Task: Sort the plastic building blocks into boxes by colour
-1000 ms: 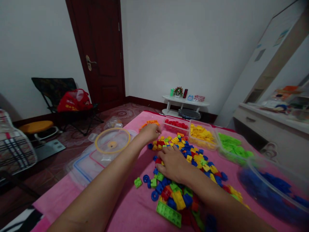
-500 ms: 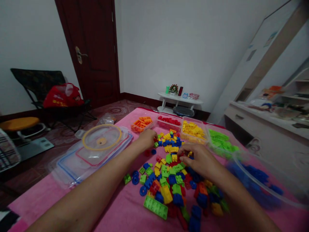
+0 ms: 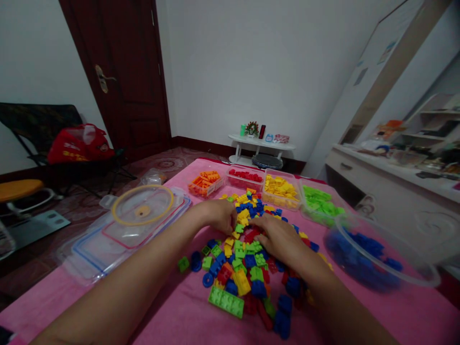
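Observation:
A mixed pile of toy building bricks [image 3: 241, 281] in red, yellow, green and blue lies spread over the pink cloth [image 3: 161, 306]. At the pile's left side my left hand [image 3: 220, 215] points down with its fingers curled together; whatever is between them is hidden. My right hand [image 3: 275, 237] reaches over the middle of the pile. Its thumb and forefinger are apart, with red bricks [image 3: 251, 235] showing in the gap. A long green brick [image 3: 226, 302] lies at the near edge, and a blue wheel [image 3: 207, 280] rests left of it.
Sorted bricks fill clear boxes along the back: an orange box [image 3: 205, 184], a red box [image 3: 245, 177], a yellow box [image 3: 281, 190] and a green box [image 3: 322, 205]. A round tub [image 3: 381, 258] of blue bricks stands right. Clear lids [image 3: 140, 215] are stacked left.
My left hand has come nearer and to the right, its fingers lower beside the pile. My right hand has shifted slightly left in the view. The camera view has turned a little right.

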### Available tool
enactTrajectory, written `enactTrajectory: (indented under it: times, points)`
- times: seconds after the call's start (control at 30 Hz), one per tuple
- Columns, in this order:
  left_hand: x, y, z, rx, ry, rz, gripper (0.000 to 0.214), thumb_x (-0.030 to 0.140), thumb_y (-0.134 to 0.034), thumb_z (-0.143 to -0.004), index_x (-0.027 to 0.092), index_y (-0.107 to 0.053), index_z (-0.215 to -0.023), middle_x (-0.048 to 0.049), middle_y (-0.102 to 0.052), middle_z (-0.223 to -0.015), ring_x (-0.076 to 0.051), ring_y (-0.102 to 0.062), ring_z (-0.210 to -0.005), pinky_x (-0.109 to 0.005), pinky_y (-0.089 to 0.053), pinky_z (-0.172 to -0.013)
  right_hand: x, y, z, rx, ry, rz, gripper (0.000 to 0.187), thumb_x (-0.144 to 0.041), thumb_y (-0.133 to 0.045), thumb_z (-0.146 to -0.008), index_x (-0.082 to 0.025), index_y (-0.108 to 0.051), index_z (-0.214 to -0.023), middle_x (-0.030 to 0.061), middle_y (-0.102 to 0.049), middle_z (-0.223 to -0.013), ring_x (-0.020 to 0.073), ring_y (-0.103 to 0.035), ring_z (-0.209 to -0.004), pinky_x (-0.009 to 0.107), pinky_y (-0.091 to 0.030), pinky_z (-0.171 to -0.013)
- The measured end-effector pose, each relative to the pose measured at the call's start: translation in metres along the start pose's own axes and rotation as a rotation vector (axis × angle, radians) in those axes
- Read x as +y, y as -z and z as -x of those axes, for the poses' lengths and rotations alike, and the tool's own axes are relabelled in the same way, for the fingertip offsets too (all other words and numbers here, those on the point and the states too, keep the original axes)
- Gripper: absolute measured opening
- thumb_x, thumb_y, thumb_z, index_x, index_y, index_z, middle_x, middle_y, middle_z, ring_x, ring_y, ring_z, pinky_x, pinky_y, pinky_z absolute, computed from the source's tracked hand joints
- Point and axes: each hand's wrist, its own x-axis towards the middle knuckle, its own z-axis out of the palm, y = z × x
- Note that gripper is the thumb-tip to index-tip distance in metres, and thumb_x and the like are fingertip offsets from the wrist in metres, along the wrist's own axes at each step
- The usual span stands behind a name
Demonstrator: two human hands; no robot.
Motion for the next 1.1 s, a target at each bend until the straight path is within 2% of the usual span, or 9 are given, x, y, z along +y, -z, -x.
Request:
enactTrajectory:
  times: [0.13, 0.27, 0.43, 0.53, 0.6, 0.77, 0.93, 1.03, 1.1]
  points:
    - [0.004, -0.012, -0.005, 0.004, 0.023, -0.051, 0.019, 0.018, -0.067, -0.053, 0.02, -0.072, -0.071, -0.0014, -0.067, -0.065, -0.013, -0.054, -0.056, -0.021, -0.038, -0.052, -0.006, 0.0, 0.001, -0.033, -0.038, 0.061, 0.024, -0.027, -0.054, -0.078, -0.027, -0.066, -0.098, 0.0074, -0.057, -0.101, 0.0221, -0.06, -0.084, 0.029, -0.038, -0.065]
    - [-0.004, -0.017, -0.012, 0.019, 0.0, 0.026, 0.006, 0.015, -0.066, -0.055, 0.018, -0.069, -0.059, 0.0007, -0.06, -0.052, -0.011, -0.049, -0.049, -0.021, -0.036, -0.049, -0.008, 0.002, 0.003, -0.019, -0.032, 0.072, 0.02, -0.027, -0.056, -0.076, -0.026, -0.065, -0.094, 0.0062, -0.057, -0.099, 0.0202, -0.059, -0.081, 0.027, -0.034, -0.061]
    - [-0.013, -0.009, -0.014, 0.172, 0.013, 0.167, 0.009, 0.019, -0.064, -0.06, 0.016, -0.068, -0.066, 0.0012, -0.062, -0.057, -0.009, -0.05, -0.051, -0.018, -0.035, -0.048, -0.006, 0.002, 0.001, 0.022, -0.087, 0.043, 0.013, -0.029, -0.059, -0.072, -0.022, -0.063, -0.082, 0.0046, -0.062, -0.086, 0.0185, -0.059, -0.074, 0.026, -0.029, -0.055]
    - [-0.009, -0.004, -0.014, 0.268, 0.06, 0.439, 0.017, 0.027, -0.059, -0.068, 0.014, -0.066, -0.076, 0.0001, -0.061, -0.061, -0.009, -0.05, -0.05, -0.018, -0.036, -0.047, 0.002, 0.008, -0.001, 0.034, -0.178, -0.011, 0.009, -0.03, -0.059, -0.07, -0.021, -0.061, -0.072, 0.0032, -0.063, -0.07, 0.0178, -0.057, -0.067, 0.025, -0.027, -0.052]
    - [-0.004, -0.003, -0.015, 0.256, 0.052, 0.718, 0.022, 0.034, -0.059, -0.071, 0.014, -0.062, -0.078, 0.0006, -0.059, -0.062, -0.007, -0.048, -0.049, -0.017, -0.037, -0.045, 0.01, 0.014, -0.004, 0.087, -0.223, -0.103, 0.009, -0.028, -0.057, -0.07, -0.021, -0.062, -0.073, 0.002, -0.061, -0.064, 0.0158, -0.055, -0.06, 0.024, -0.027, -0.051]
    - [0.006, -0.01, -0.019, 0.129, 0.034, 1.245, 0.02, 0.033, -0.062, -0.071, 0.015, -0.056, -0.078, 0.0023, -0.056, -0.062, -0.005, -0.045, -0.044, -0.014, -0.033, -0.039, 0.021, 0.025, -0.007, 0.363, -0.188, -0.583, 0.024, -0.028, -0.05, -0.073, -0.017, -0.062, -0.091, -0.0005, -0.056, -0.059, 0.0121, -0.049, -0.052, 0.023, -0.033, -0.049]
    - [0.012, -0.015, -0.024, 0.016, 0.037, 1.511, 0.02, 0.027, -0.06, -0.073, 0.015, -0.059, -0.09, 0.0, -0.058, -0.066, -0.004, -0.047, -0.045, -0.012, -0.026, -0.036, 0.008, 0.03, -0.007, 0.442, -0.322, -1.181, 0.034, -0.04, -0.058, -0.069, -0.018, -0.06, -0.094, -0.0013, -0.058, -0.061, 0.0119, -0.049, -0.046, 0.023, -0.039, -0.043]
    - [0.018, -0.014, -0.027, 0.114, 0.052, 1.635, 0.015, 0.023, -0.055, -0.076, 0.012, -0.059, -0.084, 0.0001, -0.055, -0.062, -0.004, -0.044, -0.045, -0.012, -0.028, -0.037, 0.003, 0.026, -0.009, 0.463, -0.472, -1.543, 0.029, -0.041, -0.056, -0.073, -0.019, -0.056, -0.092, 0.0011, -0.062, -0.069, 0.0134, -0.055, -0.052, 0.024, -0.043, -0.045]
    - [0.025, -0.013, -0.028, 0.296, 0.031, 1.699, 0.012, 0.019, -0.051, -0.077, 0.012, -0.058, -0.085, 0.0006, -0.053, -0.063, -0.004, -0.044, -0.047, -0.012, -0.031, -0.04, -0.001, 0.022, -0.01, 0.341, -0.538, -1.802, 0.025, -0.042, -0.048, -0.08, -0.02, -0.053, -0.089, 0.0026, -0.063, -0.072, 0.0133, -0.057, -0.055, 0.023, -0.044, -0.046]
